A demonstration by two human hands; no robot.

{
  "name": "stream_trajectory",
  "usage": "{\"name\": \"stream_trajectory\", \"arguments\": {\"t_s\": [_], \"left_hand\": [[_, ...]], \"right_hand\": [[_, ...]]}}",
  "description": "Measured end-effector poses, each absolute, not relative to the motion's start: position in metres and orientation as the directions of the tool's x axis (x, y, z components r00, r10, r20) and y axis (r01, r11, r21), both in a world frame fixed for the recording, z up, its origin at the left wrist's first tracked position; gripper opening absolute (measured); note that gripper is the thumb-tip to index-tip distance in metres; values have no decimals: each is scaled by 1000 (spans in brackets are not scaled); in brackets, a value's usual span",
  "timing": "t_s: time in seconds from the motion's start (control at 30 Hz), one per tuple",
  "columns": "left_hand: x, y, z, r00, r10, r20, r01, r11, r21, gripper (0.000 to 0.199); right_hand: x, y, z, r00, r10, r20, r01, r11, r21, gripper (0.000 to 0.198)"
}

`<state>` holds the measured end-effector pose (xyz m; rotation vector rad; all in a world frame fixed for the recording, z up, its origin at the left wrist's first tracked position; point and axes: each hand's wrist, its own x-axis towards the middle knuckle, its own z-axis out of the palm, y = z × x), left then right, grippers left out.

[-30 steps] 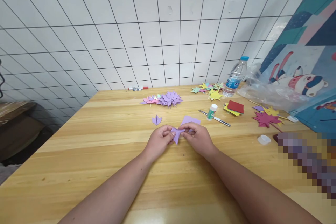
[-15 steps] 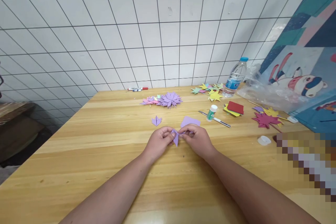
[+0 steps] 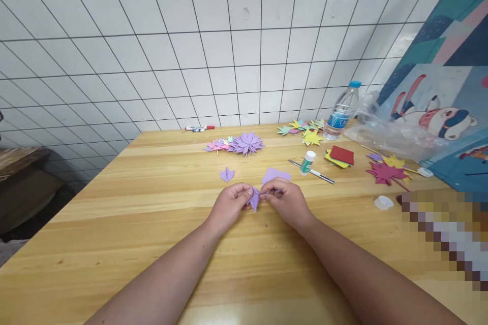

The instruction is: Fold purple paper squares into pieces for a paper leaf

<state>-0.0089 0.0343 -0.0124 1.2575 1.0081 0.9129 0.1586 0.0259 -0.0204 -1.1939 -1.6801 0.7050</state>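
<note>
Two bare hands, near each other over one pale wooden table. Left hand: thumb and fingers clamped on one small folded lilac paper piece, point toward the wearer. Right hand: fingertips pinched together at that piece's right edge; exact grip too small to tell. Piece sits between the hands, mid-table. Second folded lilac paper piece with three points lies just beyond the left hand, so two folded pieces. Flat lilac paper lies behind the right hand, partly hidden; sheet count can't tell.

Others: one green-and-white plastic glue stick, upright beside one slim silver-and-dark tool; one stack of red and yellow paper squares, number unclear; one large spiky purple paper flower, pink ones beside it overlap, uncountable; one dark-pink spiky paper shape; one translucent white plastic cap; one clear blue-capped plastic bottle; one red-capped white marker at the wall.

Writing: bottle has a blue label, white lettering, brand unreadable; glue stick's green label and marker's print also unreadable
</note>
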Motion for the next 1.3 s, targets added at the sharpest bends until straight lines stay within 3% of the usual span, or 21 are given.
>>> {"name": "stream_trajectory", "arguments": {"t_s": [0.2,0.43,0.57,0.7,0.9,1.03,1.3], "left_hand": [[-9,34,-10,304,946,-116,-11,126,992,28],[-9,34,-11,297,947,-127,-26,141,990,29],[-9,33,-11,309,944,-115,-20,127,992,28],[-9,34,-10,311,943,-122,8,126,992,28],[-10,35,-14,321,940,-112,-21,126,992,28],[-11,34,-12,314,942,-114,-12,124,992,31],[-11,34,-10,304,948,-97,37,90,995,29]], "right_hand": [[160,24,-18,-131,906,403,477,414,-775,10],[158,25,-21,-64,947,315,417,312,-853,11],[159,25,-20,-90,921,378,387,382,-839,4],[160,24,-19,-113,882,457,425,459,-780,10],[159,23,-19,-201,881,429,519,467,-715,23],[159,23,-19,-209,868,450,513,489,-706,15],[156,22,-18,-175,907,383,457,419,-784,11]]}}
